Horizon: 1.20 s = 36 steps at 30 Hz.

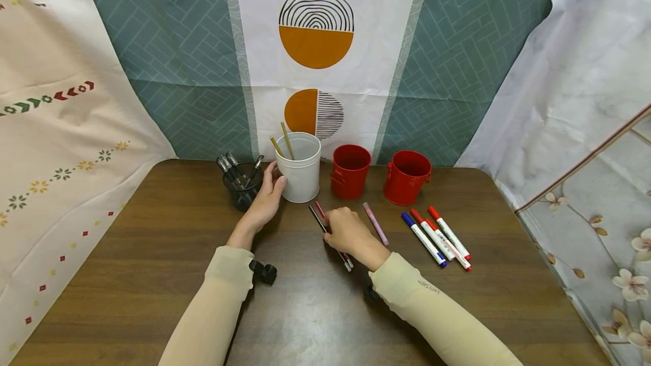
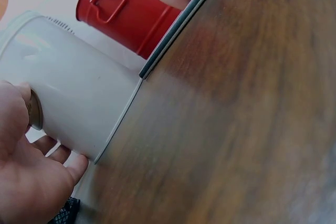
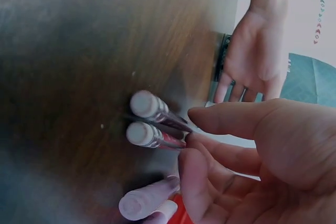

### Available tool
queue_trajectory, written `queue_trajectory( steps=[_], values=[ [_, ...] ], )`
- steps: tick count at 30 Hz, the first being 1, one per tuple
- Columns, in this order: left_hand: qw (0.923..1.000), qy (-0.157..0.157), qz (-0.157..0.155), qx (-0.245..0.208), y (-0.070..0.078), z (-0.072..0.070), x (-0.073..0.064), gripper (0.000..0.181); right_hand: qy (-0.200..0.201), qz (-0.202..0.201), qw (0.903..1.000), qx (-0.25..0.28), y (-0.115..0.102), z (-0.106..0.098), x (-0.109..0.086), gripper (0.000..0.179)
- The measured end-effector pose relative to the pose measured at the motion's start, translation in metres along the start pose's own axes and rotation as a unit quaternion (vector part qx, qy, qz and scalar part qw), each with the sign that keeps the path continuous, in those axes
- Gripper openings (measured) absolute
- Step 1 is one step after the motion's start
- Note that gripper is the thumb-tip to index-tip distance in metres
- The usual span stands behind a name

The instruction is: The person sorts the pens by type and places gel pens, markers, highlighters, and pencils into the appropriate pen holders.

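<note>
My left hand (image 1: pixel 264 202) grips the side of a white bucket (image 1: pixel 300 182), thumb in front and fingers curved behind. Two yellow pencils (image 1: pixel 287 143) lean inside it. In front of the bucket, my right hand (image 1: pixel 351 235) is over a black pencil (image 1: pixel 318 219) and a red pencil (image 1: pixel 320 208) that lie side by side on the table. Its thumb and finger pinch the black one, as the right wrist view shows. White erasers tip both the black pencil (image 3: pixel 148 106) and the red pencil (image 3: pixel 144 134). A pink pen (image 1: pixel 375 223) lies just right of the hand.
Left of the white bucket stands a black mesh cup (image 1: pixel 243 194) with several pens. Two red buckets, one nearer (image 1: pixel 351 177) and one farther right (image 1: pixel 406 182), stand along the back. Several red markers (image 1: pixel 450 232) and a blue marker (image 1: pixel 424 239) lie at the right.
</note>
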State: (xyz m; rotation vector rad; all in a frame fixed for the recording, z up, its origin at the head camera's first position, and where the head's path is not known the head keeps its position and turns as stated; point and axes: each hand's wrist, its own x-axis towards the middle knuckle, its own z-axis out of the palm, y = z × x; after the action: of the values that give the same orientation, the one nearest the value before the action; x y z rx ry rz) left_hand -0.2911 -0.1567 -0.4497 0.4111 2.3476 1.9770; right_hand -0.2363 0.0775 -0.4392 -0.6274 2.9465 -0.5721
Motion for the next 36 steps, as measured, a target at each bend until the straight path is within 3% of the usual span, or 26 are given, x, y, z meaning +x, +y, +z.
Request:
queue_trajectory(
  steps=[8, 12, 18, 28, 36],
  values=[
    [0.9999, 0.009, 0.006, 0.009, -0.034, -0.002, 0.016, 0.062, 0.014, -0.018, 0.9985, -0.050, -0.006, 0.000, 0.001, 0.030],
    [0.9997, 0.016, 0.013, 0.014, -0.037, -0.002, 0.017, 0.062, 0.013, -0.009, 0.9975, -0.068, -0.010, 0.000, 0.002, 0.033],
    [0.9995, 0.020, 0.017, 0.017, -0.036, -0.001, 0.015, 0.061, 0.005, 0.001, 0.9979, -0.064, -0.013, 0.001, 0.005, 0.017],
    [0.9994, 0.019, 0.021, 0.018, -0.034, 0.000, 0.014, 0.061, -0.003, 0.018, 0.9993, 0.032, -0.006, -0.013, 0.004, 0.013],
    [0.9998, 0.014, 0.009, 0.013, -0.030, 0.000, 0.013, 0.062, 0.017, -0.018, 0.9935, 0.111, 0.000, -0.027, 0.005, 0.015]
  ],
)
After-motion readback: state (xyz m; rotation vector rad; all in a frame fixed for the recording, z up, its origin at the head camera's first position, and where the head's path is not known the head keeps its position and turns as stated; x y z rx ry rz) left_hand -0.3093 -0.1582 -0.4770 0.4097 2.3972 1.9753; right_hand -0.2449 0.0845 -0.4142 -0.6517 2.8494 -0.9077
